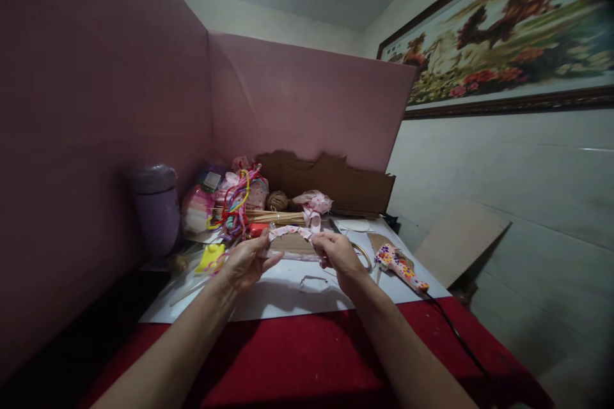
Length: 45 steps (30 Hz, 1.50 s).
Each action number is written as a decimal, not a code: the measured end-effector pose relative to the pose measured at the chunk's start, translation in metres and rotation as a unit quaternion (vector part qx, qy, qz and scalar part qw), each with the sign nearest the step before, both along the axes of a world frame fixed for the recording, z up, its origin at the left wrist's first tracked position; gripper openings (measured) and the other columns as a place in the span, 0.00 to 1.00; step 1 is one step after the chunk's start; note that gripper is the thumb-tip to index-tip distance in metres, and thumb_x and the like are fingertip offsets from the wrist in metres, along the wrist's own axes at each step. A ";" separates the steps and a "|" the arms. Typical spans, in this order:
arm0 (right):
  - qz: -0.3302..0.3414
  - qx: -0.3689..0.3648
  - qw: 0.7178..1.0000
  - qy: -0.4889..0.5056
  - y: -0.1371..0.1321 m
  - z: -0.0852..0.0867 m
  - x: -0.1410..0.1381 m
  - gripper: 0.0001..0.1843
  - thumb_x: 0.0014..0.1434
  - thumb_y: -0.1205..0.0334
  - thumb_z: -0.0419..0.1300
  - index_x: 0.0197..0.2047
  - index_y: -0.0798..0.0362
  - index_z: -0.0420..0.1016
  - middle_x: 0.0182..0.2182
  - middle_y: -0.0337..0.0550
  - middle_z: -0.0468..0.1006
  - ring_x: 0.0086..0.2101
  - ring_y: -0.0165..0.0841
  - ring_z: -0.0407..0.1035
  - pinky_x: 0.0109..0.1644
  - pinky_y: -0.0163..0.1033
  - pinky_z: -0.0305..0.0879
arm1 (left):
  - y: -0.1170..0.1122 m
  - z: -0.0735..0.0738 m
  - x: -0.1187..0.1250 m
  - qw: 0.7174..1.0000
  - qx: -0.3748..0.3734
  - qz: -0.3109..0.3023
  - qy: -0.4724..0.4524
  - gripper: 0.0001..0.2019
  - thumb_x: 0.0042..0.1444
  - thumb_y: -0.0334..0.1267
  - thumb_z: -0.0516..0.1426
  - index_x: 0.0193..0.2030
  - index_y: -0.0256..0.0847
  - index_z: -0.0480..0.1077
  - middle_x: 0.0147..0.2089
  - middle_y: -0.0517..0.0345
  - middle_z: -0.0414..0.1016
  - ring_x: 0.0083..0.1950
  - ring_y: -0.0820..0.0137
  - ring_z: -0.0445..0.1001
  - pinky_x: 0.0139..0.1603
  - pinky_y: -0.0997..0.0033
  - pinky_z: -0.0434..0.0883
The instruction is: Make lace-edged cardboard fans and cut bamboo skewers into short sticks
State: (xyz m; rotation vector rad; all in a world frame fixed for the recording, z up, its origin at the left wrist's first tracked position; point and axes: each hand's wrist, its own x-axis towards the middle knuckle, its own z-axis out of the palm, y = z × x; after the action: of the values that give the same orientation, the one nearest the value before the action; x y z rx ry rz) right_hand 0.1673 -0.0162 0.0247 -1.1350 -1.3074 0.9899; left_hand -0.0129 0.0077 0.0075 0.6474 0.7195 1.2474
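A brown cardboard piece (291,245) is held up over the white work surface, its edges covered with a pink-and-white patterned strip (290,230). My left hand (248,261) grips the left end, thumb and fingers closed on it. At the right end, my right hand (339,257) pinches the strip-covered edge; its fingertips are partly hidden. The strip curves along the top between both hands. Below them lies a thin bent wire-like outline (314,282). Just right of my right hand is a gold-coloured ring (363,255).
A floral-patterned glue gun (399,267) lies at right, its black cord trailing over the red cloth (307,358). Behind are pipe cleaners (240,198), wooden sticks (275,216), a twine ball (277,200) and torn cardboard (359,188). A purple container (157,214) stands left.
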 end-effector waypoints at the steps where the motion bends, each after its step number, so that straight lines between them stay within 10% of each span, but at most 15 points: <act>1: -0.003 -0.009 1.000 0.001 0.001 -0.001 0.000 0.08 0.41 0.60 0.55 0.17 0.54 0.64 0.11 0.30 0.57 0.14 0.22 0.49 0.16 0.29 0.45 | -0.001 0.000 0.001 1.000 0.007 -0.006 0.007 0.05 0.56 0.26 0.53 0.31 0.33 0.69 0.23 0.61 0.71 0.22 0.79 0.70 0.29 0.72 0.77; 17: -0.011 -0.058 0.994 0.091 0.002 -0.021 0.004 0.18 0.50 0.47 0.52 0.22 0.54 0.65 0.14 0.33 0.61 0.16 0.25 0.54 0.18 0.29 0.51 | -0.007 0.004 0.004 0.993 0.049 -0.036 0.096 0.07 0.55 0.32 0.55 0.33 0.29 0.73 0.32 0.50 0.75 0.28 0.73 0.73 0.33 0.69 0.77; 31: 0.043 0.049 0.998 -0.015 -0.002 -0.027 0.002 0.20 0.43 0.46 0.62 0.30 0.57 0.74 0.23 0.40 0.72 0.23 0.29 0.62 0.24 0.31 0.57 | -0.008 0.000 0.008 0.986 0.081 -0.052 0.138 0.12 0.48 0.37 0.62 0.37 0.31 0.75 0.36 0.46 0.77 0.31 0.69 0.74 0.30 0.69 0.76; 45: -0.015 0.093 0.989 -0.115 0.003 -0.034 0.002 0.26 0.55 0.41 0.49 0.27 0.56 0.73 0.26 0.43 0.73 0.30 0.35 0.66 0.31 0.35 0.61 | -0.014 -0.002 0.011 0.960 0.132 -0.090 0.229 0.19 0.43 0.49 0.62 0.36 0.34 0.75 0.32 0.51 0.74 0.27 0.70 0.72 0.26 0.68 0.73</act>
State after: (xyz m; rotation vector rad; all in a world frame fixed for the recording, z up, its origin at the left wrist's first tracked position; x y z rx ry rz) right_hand 0.1688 -0.0132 -0.0090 -1.1447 -1.5278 0.7117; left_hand -0.0021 -0.0064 0.0054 1.2219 0.8560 1.0407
